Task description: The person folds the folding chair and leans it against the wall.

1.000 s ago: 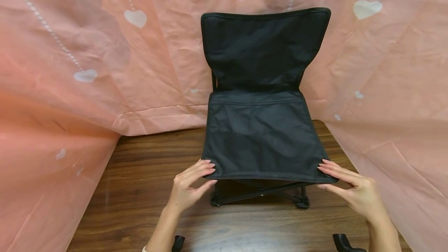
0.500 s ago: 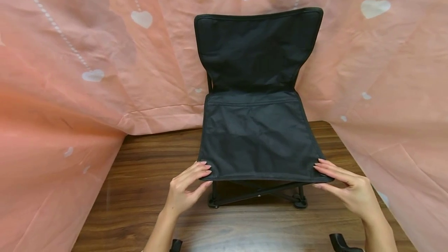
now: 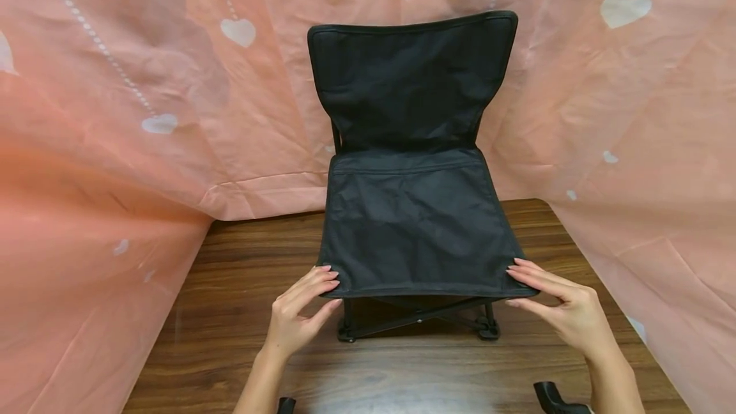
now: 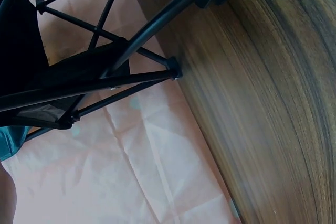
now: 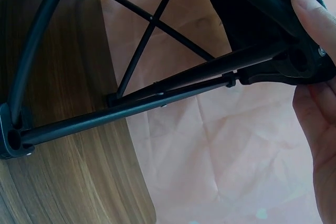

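- Head view: a black folding chair (image 3: 408,174) stands unfolded on a brown wood-grain surface (image 3: 230,312), backrest away from the person.
- The left hand (image 3: 300,306) pinches one front corner of its seat (image 3: 414,229), fingers above and thumb lower, parted only slightly.
- The right hand (image 3: 566,312) grips the opposite front corner the same way.
- Crossed bars (image 5: 151,20) show below the seat.
- Pink cloth with pale hearts (image 3: 259,94) hangs around.
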Available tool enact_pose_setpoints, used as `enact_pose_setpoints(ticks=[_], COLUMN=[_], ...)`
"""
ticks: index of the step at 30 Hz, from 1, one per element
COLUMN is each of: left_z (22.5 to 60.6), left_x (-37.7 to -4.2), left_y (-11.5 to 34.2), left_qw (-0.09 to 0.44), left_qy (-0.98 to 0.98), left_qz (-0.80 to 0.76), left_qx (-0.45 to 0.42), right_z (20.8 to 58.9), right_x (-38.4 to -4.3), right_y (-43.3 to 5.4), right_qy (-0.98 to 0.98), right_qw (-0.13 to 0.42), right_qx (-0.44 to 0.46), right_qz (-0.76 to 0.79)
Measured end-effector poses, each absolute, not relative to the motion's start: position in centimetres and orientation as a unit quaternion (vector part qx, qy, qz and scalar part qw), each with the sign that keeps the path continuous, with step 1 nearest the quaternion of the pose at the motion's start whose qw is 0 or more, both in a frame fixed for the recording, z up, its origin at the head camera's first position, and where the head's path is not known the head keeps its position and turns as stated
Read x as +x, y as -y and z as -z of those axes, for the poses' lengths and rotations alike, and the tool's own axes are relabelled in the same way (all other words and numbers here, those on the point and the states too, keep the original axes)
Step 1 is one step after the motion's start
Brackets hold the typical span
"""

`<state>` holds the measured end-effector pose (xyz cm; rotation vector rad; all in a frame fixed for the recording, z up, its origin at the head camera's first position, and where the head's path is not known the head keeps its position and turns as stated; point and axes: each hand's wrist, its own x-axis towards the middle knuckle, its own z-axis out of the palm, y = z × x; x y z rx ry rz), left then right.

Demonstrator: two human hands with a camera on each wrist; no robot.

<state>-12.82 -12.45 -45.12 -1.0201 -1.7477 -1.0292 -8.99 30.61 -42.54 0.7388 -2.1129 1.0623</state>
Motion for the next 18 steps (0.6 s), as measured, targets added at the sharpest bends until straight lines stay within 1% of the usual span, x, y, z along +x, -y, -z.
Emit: enact_pose_setpoints(ticks=[13, 18], left_z=[45.1, 45.1], left_x=[-12.2, -12.0], left_y=[13.5, 13.9], left_qw=[0.429, 0.421], left_qy=[0.705, 0.710], left_qz=[0.410, 0.408], left_qx=[-0.389, -0.390], right_z=[42.4, 42.6], right_x=[-9.6, -9.7], right_y=[-29.5, -29.1], right_qy=[0.808, 0.810], right_qw=[0.310, 0.310], right_qx=[0.290, 0.288], right_qz=[-0.409, -0.405])
